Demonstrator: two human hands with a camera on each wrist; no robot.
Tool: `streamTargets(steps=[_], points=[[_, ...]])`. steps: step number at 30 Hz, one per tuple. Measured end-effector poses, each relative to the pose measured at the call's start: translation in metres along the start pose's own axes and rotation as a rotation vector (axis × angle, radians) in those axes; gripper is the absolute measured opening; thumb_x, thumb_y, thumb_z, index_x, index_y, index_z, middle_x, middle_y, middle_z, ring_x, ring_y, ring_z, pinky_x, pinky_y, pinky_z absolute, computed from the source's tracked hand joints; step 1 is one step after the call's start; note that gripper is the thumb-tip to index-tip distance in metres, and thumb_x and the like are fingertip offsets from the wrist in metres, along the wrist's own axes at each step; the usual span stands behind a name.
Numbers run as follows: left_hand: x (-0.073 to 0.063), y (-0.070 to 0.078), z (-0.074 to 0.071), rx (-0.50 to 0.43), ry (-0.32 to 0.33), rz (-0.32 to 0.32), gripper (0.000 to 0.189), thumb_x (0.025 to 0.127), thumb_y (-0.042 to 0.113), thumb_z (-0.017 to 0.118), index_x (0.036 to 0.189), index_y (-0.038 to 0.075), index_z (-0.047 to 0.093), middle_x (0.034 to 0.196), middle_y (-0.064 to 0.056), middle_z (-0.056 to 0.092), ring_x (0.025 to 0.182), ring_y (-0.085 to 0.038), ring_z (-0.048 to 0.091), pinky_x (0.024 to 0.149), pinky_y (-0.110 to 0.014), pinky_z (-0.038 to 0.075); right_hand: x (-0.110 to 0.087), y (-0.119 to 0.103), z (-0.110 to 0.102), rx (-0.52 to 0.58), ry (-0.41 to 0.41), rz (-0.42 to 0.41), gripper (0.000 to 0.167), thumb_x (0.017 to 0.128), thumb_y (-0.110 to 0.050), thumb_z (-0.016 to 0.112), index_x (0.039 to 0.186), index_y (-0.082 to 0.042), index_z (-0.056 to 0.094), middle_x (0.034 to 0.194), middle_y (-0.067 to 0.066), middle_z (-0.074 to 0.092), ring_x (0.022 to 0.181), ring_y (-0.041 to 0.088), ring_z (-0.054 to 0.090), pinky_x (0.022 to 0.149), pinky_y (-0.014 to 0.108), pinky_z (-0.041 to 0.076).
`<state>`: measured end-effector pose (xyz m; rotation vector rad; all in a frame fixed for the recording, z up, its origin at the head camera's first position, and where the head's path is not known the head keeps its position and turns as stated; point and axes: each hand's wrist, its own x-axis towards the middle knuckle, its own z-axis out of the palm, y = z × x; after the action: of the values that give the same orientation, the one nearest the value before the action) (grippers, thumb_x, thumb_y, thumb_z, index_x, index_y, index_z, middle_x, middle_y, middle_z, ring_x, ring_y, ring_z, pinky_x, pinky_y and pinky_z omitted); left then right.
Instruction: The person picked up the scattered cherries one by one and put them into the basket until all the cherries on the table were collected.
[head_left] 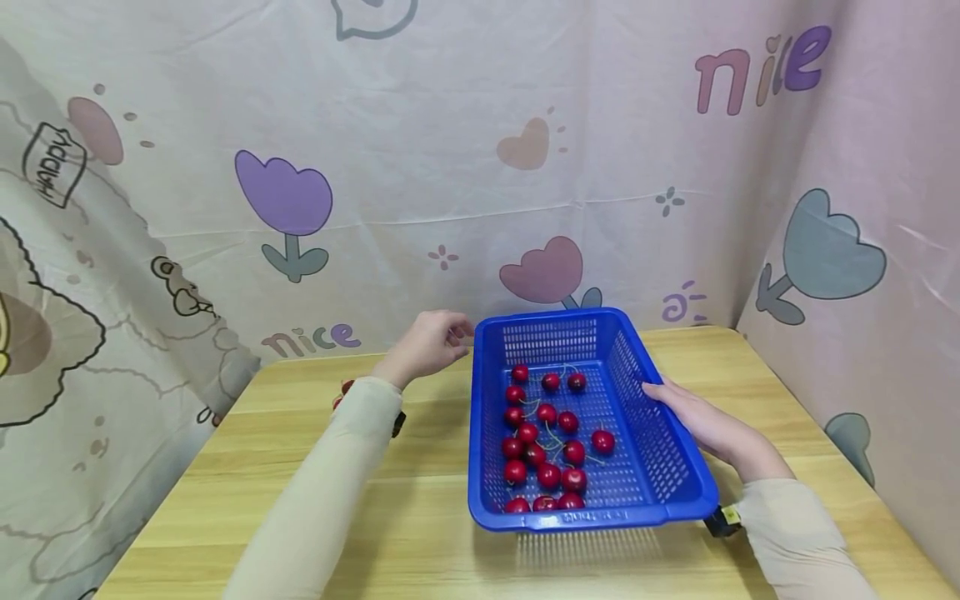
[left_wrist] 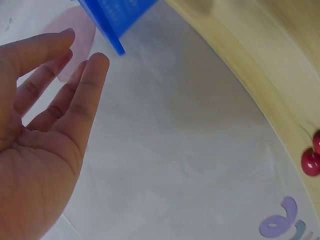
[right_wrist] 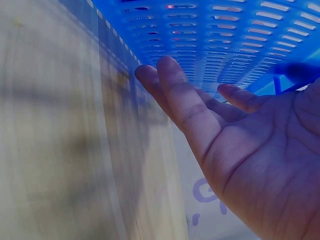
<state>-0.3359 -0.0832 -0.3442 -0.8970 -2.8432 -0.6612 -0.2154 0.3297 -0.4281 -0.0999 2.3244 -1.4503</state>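
A blue plastic basket (head_left: 678, 492) with slotted walls is raised at its near end above the table. Several red cherries (head_left: 549, 476), some with green stems, lie inside, mostly toward its left side. My right hand (head_left: 705, 421) holds the basket's right side, thumb over the rim; the right wrist view shows its fingers (right_wrist: 182, 102) stretched out under the slotted plastic. Just off the far left corner is my left hand (head_left: 431, 342), its fingers loosely bent. In the left wrist view nothing lies between that thumb and the fingers (left_wrist: 82, 107), and the basket's corner (left_wrist: 120, 47) is just beyond them.
A few more cherries (left_wrist: 311, 162) lie on the wooden table (head_left: 247, 467) to the left, partly hidden behind my left forearm in the head view. A printed cloth (head_left: 420, 150) hangs behind the table and along both sides.
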Motion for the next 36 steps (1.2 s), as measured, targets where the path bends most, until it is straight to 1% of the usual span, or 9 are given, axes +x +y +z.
streamTargets(steps=[5,11,16,18,22,26,31,36], points=[[-0.009,-0.013,-0.008,-0.008,-0.003,-0.036,0.019,0.095,0.003,0.075,0.115,0.005,0.075,0.113,-0.017,0.077,0.103,-0.031,0.076,0.094,-0.046,0.064,0.0,0.0,0.0,0.007,-0.005,-0.012,0.082,0.113,-0.06,0.032,0.174,-0.017,-0.002,0.165,0.034,0.037,0.131,0.038,0.066,0.112,0.068,0.051],[-0.023,-0.029,-0.018,-0.01,0.0,-0.079,0.02,0.096,0.002,0.074,0.116,0.001,0.074,0.111,-0.019,0.076,0.102,-0.033,0.075,0.094,-0.048,0.064,0.0,0.0,0.001,0.019,-0.012,-0.028,0.08,0.113,-0.058,0.032,0.174,-0.017,-0.002,0.163,0.035,0.038,0.127,0.035,0.068,0.11,0.062,0.055],[-0.034,-0.053,-0.022,-0.001,0.008,-0.132,0.021,0.096,0.004,0.074,0.117,0.002,0.074,0.11,-0.02,0.076,0.101,-0.033,0.074,0.093,-0.049,0.063,0.0,0.001,0.0,0.014,-0.01,-0.027,0.081,0.113,-0.059,0.032,0.174,-0.017,-0.002,0.163,0.035,0.039,0.126,0.034,0.068,0.11,0.063,0.054],[-0.039,-0.063,-0.024,0.0,0.004,-0.165,0.021,0.097,0.005,0.074,0.117,0.003,0.074,0.111,-0.021,0.075,0.102,-0.033,0.074,0.093,-0.05,0.062,0.0,0.001,0.0,0.012,-0.008,-0.024,0.081,0.113,-0.059,0.032,0.174,-0.017,-0.002,0.163,0.034,0.039,0.126,0.034,0.069,0.11,0.064,0.054],[-0.048,-0.079,-0.027,0.01,-0.006,-0.22,0.021,0.097,0.006,0.073,0.117,0.002,0.074,0.113,-0.022,0.075,0.104,-0.035,0.073,0.095,-0.052,0.061,0.0,0.002,0.0,0.019,-0.008,-0.022,0.081,0.113,-0.059,0.032,0.174,-0.016,-0.002,0.163,0.035,0.04,0.126,0.035,0.069,0.109,0.063,0.055],[-0.056,-0.093,-0.028,0.017,-0.009,-0.253,0.021,0.097,0.006,0.073,0.117,0.001,0.074,0.113,-0.023,0.075,0.105,-0.037,0.073,0.096,-0.054,0.061,0.0,0.002,0.0,0.009,-0.001,-0.017,0.082,0.113,-0.06,0.032,0.174,-0.017,-0.003,0.164,0.035,0.037,0.129,0.037,0.067,0.11,0.065,0.053],[-0.067,-0.106,-0.03,0.025,-0.013,-0.297,0.022,0.096,0.005,0.073,0.117,0.001,0.074,0.118,-0.025,0.074,0.109,-0.04,0.071,0.099,-0.056,0.06,0.0,0.002,0.0,-0.005,0.007,-0.012,0.083,0.113,-0.06,0.032,0.174,-0.015,-0.002,0.165,0.035,0.036,0.13,0.038,0.067,0.11,0.066,0.053],[-0.078,-0.117,-0.03,0.042,-0.029,-0.345,0.023,0.096,0.005,0.074,0.118,0.0,0.073,0.12,-0.026,0.073,0.112,-0.041,0.069,0.099,-0.057,0.059,-0.001,0.0,0.001,0.003,-0.001,-0.022,0.081,0.113,-0.059,0.031,0.174,-0.016,-0.003,0.165,0.036,0.036,0.129,0.037,0.067,0.109,0.063,0.055]])
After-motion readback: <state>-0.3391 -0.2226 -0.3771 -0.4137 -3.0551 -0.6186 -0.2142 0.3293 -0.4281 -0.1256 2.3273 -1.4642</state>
